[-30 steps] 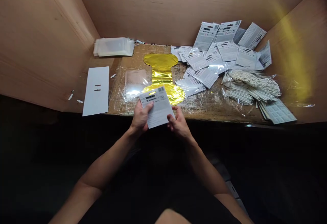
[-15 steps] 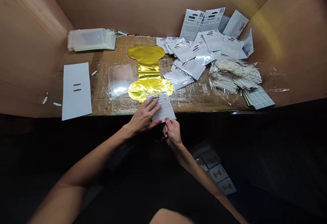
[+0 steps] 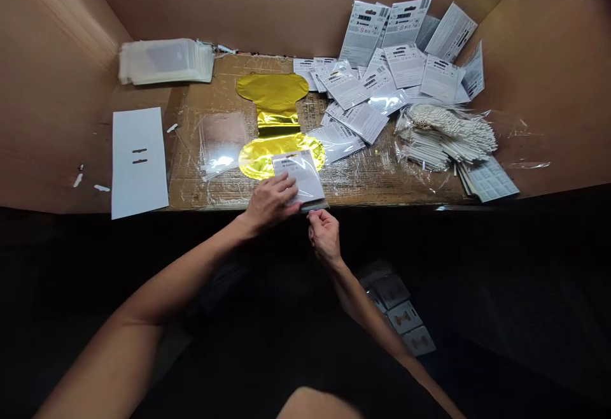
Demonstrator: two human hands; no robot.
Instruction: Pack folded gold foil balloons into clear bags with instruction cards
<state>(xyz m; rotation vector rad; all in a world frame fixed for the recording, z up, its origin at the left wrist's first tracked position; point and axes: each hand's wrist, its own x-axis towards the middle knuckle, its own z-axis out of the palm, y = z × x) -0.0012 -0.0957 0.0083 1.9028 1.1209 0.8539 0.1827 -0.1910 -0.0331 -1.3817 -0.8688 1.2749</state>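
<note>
A white printed card in a clear plastic sleeve (image 3: 305, 180) lies at the table's front edge, partly over a shiny gold foil balloon (image 3: 277, 108). Across the card's left side my left hand (image 3: 272, 201) lies with its fingers stretched out, pressing it down. At the sleeve's near edge, where a clear flap shows below the card, my right hand (image 3: 325, 235) is closed in a pinch. Its fingertips meet the flap's edge, and the curled fingers hide the exact grip. Left of the balloon lies a clear empty sleeve (image 3: 223, 139).
Packed printed cards (image 3: 360, 123) are heaped at the back right. Beside them are a bag of white sticks (image 3: 443, 135) and pale gridded sheets (image 3: 491, 180). A stack of clear sleeves (image 3: 162, 62) and a slotted white card (image 3: 139, 183) sit left. More packets (image 3: 403, 317) are below the table.
My left fingers have drawn back a little toward the card's near left side. My right hand has shifted from the card's near edge to the sleeve's flap, which now shows. The view tilted slightly.
</note>
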